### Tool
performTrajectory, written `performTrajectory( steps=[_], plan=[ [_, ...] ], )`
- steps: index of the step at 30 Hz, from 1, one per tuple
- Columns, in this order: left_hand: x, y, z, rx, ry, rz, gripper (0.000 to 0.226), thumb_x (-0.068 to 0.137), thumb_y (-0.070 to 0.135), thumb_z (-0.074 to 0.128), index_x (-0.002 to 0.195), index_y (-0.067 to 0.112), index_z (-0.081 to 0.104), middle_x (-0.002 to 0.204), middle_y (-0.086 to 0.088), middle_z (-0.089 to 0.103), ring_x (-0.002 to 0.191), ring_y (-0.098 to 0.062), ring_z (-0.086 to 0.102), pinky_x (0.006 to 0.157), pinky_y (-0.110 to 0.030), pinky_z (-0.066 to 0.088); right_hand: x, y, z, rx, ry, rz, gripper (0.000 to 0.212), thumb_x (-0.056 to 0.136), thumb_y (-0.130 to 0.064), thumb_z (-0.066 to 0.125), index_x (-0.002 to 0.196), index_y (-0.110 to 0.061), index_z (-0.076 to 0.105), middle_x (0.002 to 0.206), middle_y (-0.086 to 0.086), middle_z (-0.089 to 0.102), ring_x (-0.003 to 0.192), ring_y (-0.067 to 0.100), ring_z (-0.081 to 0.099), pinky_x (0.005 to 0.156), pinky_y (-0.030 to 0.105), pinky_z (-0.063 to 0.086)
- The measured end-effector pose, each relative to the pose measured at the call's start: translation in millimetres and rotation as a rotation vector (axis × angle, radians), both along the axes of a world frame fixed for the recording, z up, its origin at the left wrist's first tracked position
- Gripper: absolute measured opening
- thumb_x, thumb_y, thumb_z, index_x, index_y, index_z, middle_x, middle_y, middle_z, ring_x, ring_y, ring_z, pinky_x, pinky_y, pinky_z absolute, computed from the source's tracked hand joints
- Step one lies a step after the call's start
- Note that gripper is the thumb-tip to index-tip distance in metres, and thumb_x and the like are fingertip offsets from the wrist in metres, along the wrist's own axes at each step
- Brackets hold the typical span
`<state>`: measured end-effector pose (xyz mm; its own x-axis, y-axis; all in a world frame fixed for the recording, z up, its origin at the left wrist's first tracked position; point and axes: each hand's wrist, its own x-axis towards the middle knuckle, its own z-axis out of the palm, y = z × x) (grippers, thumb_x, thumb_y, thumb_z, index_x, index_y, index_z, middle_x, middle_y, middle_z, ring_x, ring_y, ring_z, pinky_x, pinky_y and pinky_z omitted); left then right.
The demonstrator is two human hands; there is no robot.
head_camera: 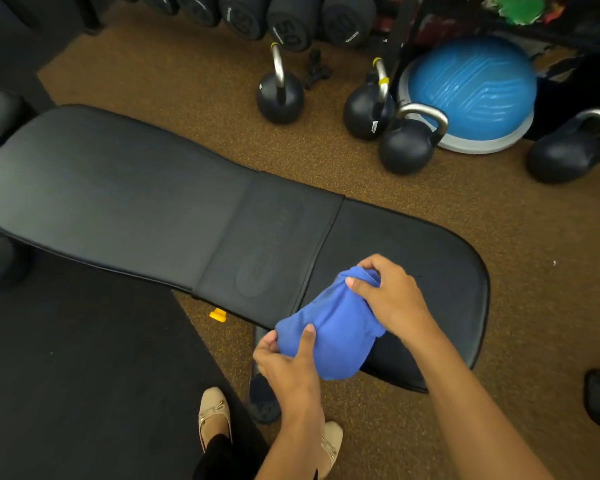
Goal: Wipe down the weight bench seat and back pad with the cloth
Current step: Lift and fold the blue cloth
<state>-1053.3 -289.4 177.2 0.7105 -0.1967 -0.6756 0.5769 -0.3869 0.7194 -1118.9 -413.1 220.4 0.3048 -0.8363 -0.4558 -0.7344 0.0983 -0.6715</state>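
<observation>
A brown speckled rubber floor (361, 174) is seen, with a black mat (66, 375) at lower left and black kettlebells (280, 98) beside a blue domed balance trainer (471, 88) at the far side. The black padded weight bench (278, 230) is laid from upper left to lower right, its long back pad (101, 188) leading to the shorter seat (430, 258). A bunched blue cloth (333, 334) is held over the seat's near edge, gripped at its lower end by the left hand (288, 365) and pinched at its upper end by the right hand (392, 296).

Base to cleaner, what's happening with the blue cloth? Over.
Left hand and right hand both gripping blue cloth. Cloth bunched over bench seat. Back pad: nothing in the way.
</observation>
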Motion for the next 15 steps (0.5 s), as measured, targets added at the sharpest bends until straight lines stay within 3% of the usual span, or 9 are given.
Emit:
performTrajectory(
  steps=[6,9,13,15],
  plan=[
    [15,6,14,-0.08,0.038,0.071,0.029,0.083,0.021,0.069,0.107,0.022,0.052,0.109,-0.003,0.061,0.098,-0.02,0.062,0.089,-0.044,0.05,17,3,5,-0.033,-0.097,-0.019,0.005,0.084,-0.022,0.064,0.089,-0.022,0.062,0.093,-0.001,0.065,0.092,0.018,0.058,0.077,0.033,0.047],
    [37,8,27,-0.19,0.088,0.06,0.01,0.087,0.023,0.064,0.097,0.023,0.065,0.099,0.001,0.07,0.09,-0.016,0.067,0.08,-0.038,0.054,30,5,6,-0.032,-0.155,-0.046,0.002,0.084,-0.023,0.064,0.086,-0.023,0.063,0.089,-0.003,0.065,0.091,0.018,0.059,0.077,0.034,0.048],
    [74,17,36,-0.309,0.2,0.096,0.009,0.089,0.024,0.062,0.093,0.023,0.069,0.086,0.006,0.073,0.076,-0.008,0.069,0.066,-0.029,0.051,57,13,10,-0.023,-0.244,-0.052,0.005,0.085,-0.024,0.064,0.081,-0.026,0.062,0.088,-0.003,0.066,0.09,0.018,0.06,0.077,0.035,0.049],
    [92,25,38,-0.346,0.241,0.097,0.016,0.089,0.025,0.061,0.102,0.019,0.069,0.093,0.002,0.073,0.08,-0.01,0.07,0.063,-0.027,0.051,72,17,12,-0.032,-0.254,-0.041,0.005,0.085,-0.026,0.063,0.081,-0.025,0.062,0.086,-0.003,0.065,0.089,0.018,0.06,0.079,0.039,0.049]
  ],
)
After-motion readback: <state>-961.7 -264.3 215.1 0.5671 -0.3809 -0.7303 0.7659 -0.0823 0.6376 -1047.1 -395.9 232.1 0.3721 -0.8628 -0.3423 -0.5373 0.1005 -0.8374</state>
